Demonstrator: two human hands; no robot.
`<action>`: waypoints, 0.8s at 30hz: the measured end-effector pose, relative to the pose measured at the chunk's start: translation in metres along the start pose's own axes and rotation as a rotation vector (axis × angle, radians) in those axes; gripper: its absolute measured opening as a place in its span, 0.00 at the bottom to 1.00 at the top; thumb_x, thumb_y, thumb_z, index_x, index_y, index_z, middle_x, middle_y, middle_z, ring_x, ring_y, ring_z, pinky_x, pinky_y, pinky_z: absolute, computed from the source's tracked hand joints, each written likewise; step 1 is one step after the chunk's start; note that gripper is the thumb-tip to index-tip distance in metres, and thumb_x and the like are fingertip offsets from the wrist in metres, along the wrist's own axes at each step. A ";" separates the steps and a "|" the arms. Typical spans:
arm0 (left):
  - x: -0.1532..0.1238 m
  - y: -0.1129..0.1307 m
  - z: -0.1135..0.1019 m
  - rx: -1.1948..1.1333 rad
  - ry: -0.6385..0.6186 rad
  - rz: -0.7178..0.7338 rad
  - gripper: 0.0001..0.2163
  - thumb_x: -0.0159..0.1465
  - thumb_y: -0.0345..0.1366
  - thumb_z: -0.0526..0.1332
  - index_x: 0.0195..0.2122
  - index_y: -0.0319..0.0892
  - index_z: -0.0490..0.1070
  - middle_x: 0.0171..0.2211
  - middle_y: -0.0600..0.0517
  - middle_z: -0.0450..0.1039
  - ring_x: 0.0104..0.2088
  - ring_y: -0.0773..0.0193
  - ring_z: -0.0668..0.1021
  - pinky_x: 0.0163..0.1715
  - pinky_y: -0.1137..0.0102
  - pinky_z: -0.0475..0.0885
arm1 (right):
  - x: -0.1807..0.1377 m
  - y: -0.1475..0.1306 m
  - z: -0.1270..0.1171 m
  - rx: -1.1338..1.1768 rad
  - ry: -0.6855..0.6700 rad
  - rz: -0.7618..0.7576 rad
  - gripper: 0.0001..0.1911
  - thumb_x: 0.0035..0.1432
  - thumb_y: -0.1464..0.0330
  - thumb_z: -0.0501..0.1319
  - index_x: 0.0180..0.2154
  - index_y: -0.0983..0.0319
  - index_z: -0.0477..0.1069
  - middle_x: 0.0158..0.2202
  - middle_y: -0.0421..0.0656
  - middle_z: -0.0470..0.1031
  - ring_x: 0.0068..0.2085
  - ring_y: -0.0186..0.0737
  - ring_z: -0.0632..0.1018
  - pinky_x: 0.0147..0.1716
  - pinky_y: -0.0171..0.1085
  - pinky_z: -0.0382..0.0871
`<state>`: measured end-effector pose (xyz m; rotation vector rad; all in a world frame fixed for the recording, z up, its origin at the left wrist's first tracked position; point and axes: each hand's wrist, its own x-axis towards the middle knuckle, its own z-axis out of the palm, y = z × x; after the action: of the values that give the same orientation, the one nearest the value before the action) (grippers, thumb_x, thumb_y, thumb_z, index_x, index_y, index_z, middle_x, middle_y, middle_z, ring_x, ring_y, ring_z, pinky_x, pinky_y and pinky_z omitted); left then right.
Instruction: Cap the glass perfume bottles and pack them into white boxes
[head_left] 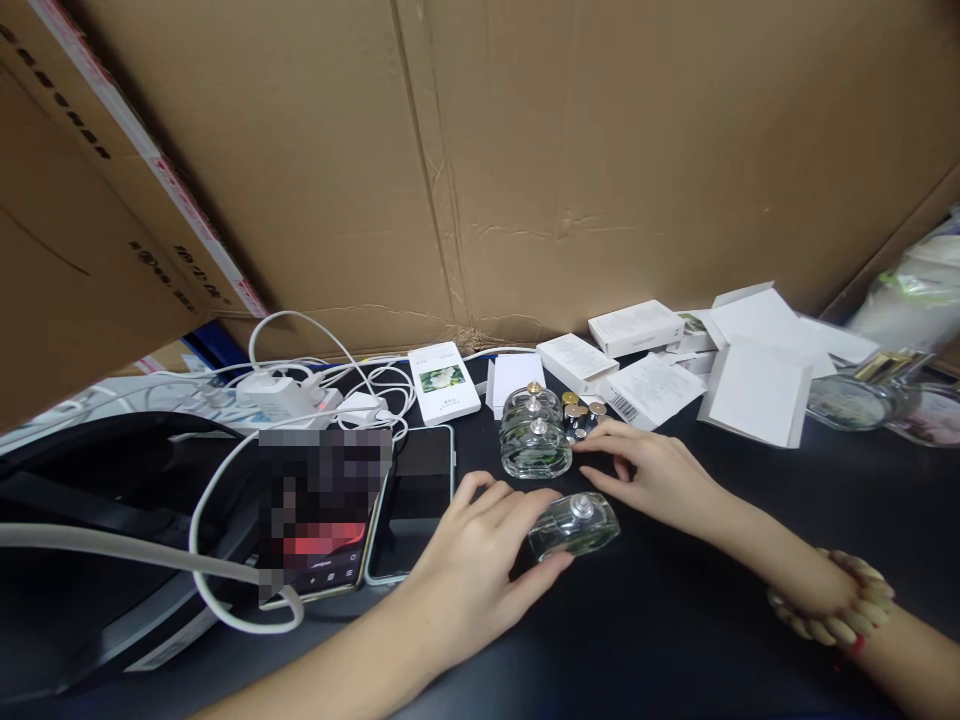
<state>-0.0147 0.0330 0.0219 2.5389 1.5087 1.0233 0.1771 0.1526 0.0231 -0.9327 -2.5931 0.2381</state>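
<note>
A clear glass perfume bottle [576, 530] with a bare spray nozzle stands at the front of the dark table, and my left hand [487, 545] pinches its left side between thumb and fingers. Behind it, several similar perfume bottles [534, 440] stand close together in a row, without caps. My right hand [645, 465] reaches in from the right with index finger and thumb apart. Its index fingertip is beside the right edge of the nearest bottle in that row; I cannot tell whether it touches. Several small metallic caps [576, 412] stand just past those fingertips.
White cartons [636, 328] and opened white packaging [757, 390] lie along the back right. More bottles [862, 400] and plastic wrap are far right. Two phones [411, 500], a white box [444, 384], tangled white cables [379, 390] and a black bag [112, 540] occupy the left. Cardboard [600, 150] walls the back.
</note>
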 end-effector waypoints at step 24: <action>0.001 0.001 0.001 0.013 -0.010 -0.016 0.11 0.62 0.34 0.59 0.45 0.41 0.66 0.35 0.51 0.78 0.32 0.62 0.77 0.40 0.64 0.67 | -0.001 -0.004 -0.002 -0.230 -0.074 -0.060 0.16 0.60 0.68 0.52 0.47 0.59 0.72 0.37 0.43 0.76 0.29 0.36 0.79 0.23 0.33 0.69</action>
<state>-0.0136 0.0338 0.0220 2.5329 1.5359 1.0007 0.1765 0.1491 0.0252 -0.9362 -2.7543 -0.0447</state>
